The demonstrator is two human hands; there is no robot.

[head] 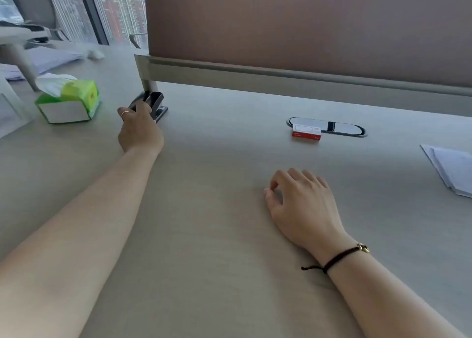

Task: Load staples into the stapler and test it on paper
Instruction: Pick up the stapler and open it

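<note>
A black stapler stands on the beige desk at the far left, beside the partition's foot. My left hand reaches out to it with fingers curled around its near side; the fingertips are hidden behind the hand. A small red and white staple box lies at the back of the desk, right of centre. White paper sheets lie at the right edge. My right hand rests palm down on the desk with fingers loosely curled, holding nothing.
A green tissue box sits left of the stapler. A brown desk partition runs along the back. An oval cable port is set in the desk behind the staple box. More papers, a chair and a window are at far left.
</note>
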